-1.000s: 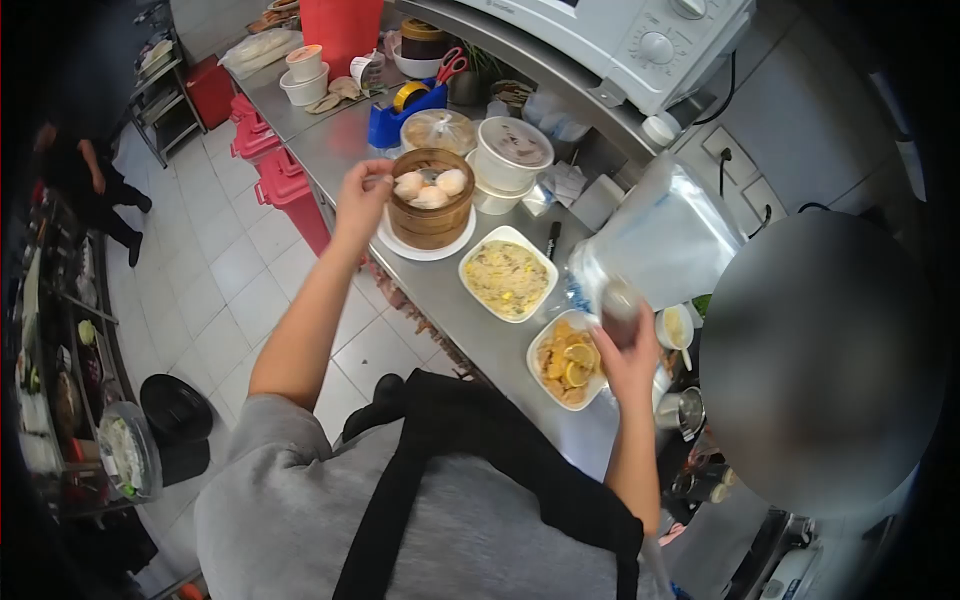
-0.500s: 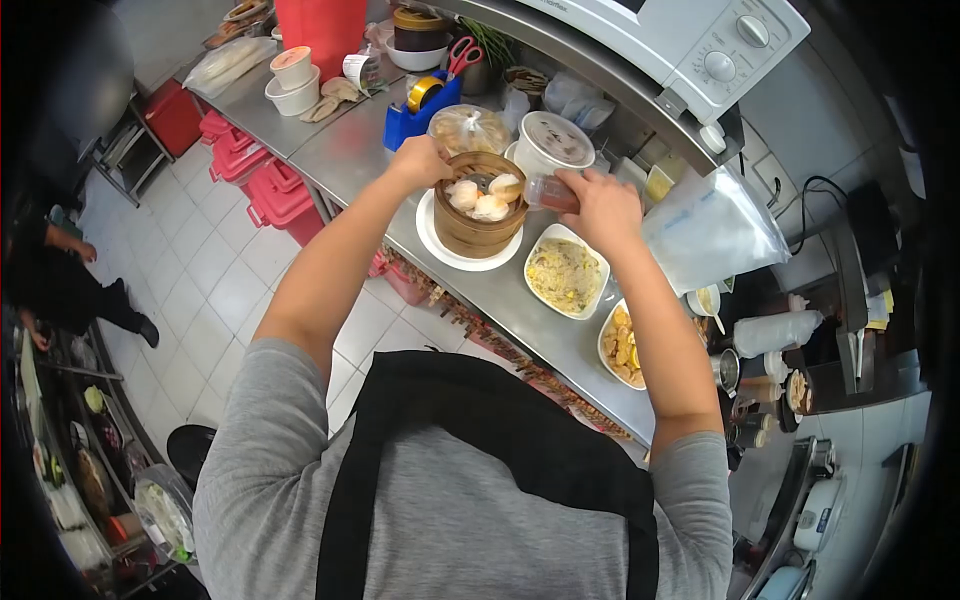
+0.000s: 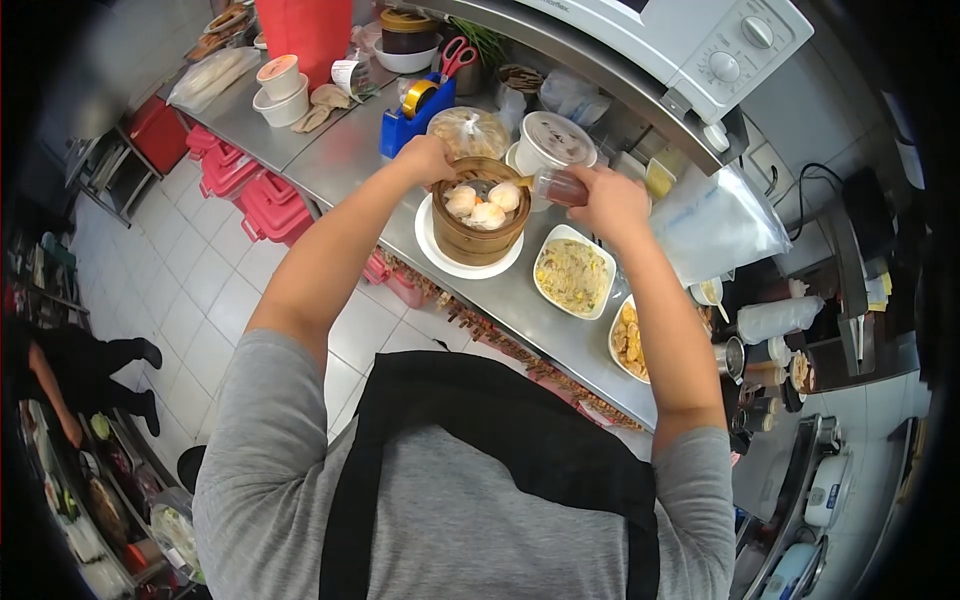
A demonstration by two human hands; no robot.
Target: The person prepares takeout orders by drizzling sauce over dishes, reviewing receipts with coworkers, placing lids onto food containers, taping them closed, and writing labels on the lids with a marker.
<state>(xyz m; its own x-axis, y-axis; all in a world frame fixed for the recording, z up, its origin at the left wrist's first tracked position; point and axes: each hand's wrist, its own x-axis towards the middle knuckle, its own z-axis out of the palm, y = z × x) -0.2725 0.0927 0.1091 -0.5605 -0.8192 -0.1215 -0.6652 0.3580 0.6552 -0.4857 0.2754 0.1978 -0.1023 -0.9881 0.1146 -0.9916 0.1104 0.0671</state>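
A round bamboo steamer [image 3: 474, 246] stands on a white plate [image 3: 429, 250] on the steel counter. Several pale dumplings [image 3: 487, 215] lie inside it. My left hand [image 3: 425, 162] is closed on the steamer's upper-left rim. In my right hand [image 3: 610, 200] is a small clear bottle [image 3: 556, 187] with reddish contents, tipped sideways so its narrow yellowish end points at the steamer's right rim. Whether anything comes out of it is too small to see. Below my right hand sits a square white dish of fried rice [image 3: 572, 275].
A bowl of orange-yellow fried pieces [image 3: 628, 340] is partly behind my right forearm. Behind the steamer are a knotted plastic bag [image 3: 468, 130], a lidded tub [image 3: 556, 140] and a blue tape dispenser [image 3: 410, 128]. A microwave [image 3: 725, 60] overhangs the counter. Another person [image 3: 90, 370] stands at far left.
The bottle has shifted slightly right, away from the dumplings, and its narrow end now shows. My left hand stays at the steamer. The person at far left has moved lower in view, one arm reaching down.
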